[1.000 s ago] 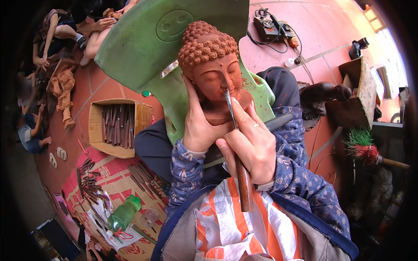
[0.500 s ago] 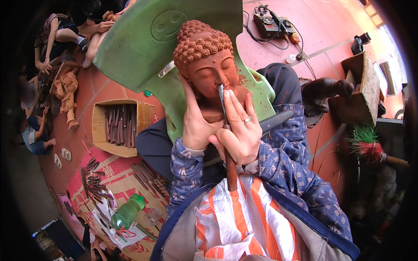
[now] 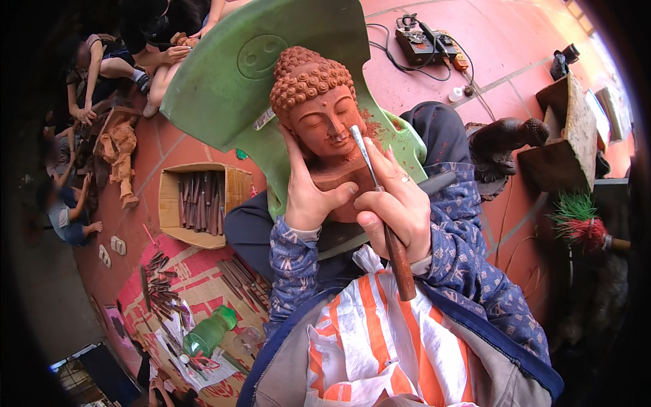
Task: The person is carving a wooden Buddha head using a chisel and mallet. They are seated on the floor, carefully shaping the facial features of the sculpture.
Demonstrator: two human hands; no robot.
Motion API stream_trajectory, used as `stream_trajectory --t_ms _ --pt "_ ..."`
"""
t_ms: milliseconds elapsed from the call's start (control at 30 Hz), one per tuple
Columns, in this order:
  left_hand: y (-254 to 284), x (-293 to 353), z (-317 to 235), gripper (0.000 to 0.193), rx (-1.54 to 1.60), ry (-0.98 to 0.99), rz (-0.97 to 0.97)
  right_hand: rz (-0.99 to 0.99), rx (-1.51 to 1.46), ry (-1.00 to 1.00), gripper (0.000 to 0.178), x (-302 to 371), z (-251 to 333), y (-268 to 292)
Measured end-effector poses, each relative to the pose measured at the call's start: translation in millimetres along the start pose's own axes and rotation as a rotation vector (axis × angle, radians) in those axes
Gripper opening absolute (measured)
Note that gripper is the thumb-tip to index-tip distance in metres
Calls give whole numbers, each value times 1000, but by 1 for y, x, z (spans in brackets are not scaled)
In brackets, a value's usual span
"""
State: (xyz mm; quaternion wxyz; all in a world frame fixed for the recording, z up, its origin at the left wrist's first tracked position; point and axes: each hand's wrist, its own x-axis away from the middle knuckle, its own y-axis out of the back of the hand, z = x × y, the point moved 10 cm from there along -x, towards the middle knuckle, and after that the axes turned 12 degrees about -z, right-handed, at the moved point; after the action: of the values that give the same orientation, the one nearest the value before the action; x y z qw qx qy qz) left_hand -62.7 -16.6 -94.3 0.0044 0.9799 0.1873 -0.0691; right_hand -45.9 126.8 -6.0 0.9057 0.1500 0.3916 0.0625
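Note:
A reddish-brown carved Buddha bust [image 3: 322,112] with knobbly curls and lowered eyelids stands on a green plastic chair [image 3: 203,102] in front of me. My left hand [image 3: 305,186] clasps its left side, fingers up along the cheek and neck, thumb spread across the chest. In my right hand [image 3: 400,203] is a carving chisel [image 3: 397,254], its wooden handle pointing down toward my lap. The metal tip lies over the cheek on the right of the mouth; whether it touches the surface I cannot tell. Reddish shavings lie on the chair beside the bust.
A cardboard box [image 3: 237,197] of chisels is at the left, with more tools [image 3: 159,281] and a green bottle [image 3: 210,330] on flattened cardboard below. A black power unit [image 3: 424,44] with cords sits far right, near a dark figure [image 3: 505,142] and brush [image 3: 580,220]. People work far left.
My right hand has moved right and lower, swinging the chisel's tip from the nose and lips to the cheek. My left hand keeps its hold; the view has shifted slightly.

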Motion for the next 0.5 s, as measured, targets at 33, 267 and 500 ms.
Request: stream_trajectory --t_ms 33,267,500 --pt "0 0 1 136 -25 -19 -4 55 38 10 29 1 2 -5" --pt "6 0 11 138 -163 -29 -32 147 82 14 25 2 8 -17" --pt "0 -6 34 95 159 205 -22 153 209 18 28 -5 18 -28"
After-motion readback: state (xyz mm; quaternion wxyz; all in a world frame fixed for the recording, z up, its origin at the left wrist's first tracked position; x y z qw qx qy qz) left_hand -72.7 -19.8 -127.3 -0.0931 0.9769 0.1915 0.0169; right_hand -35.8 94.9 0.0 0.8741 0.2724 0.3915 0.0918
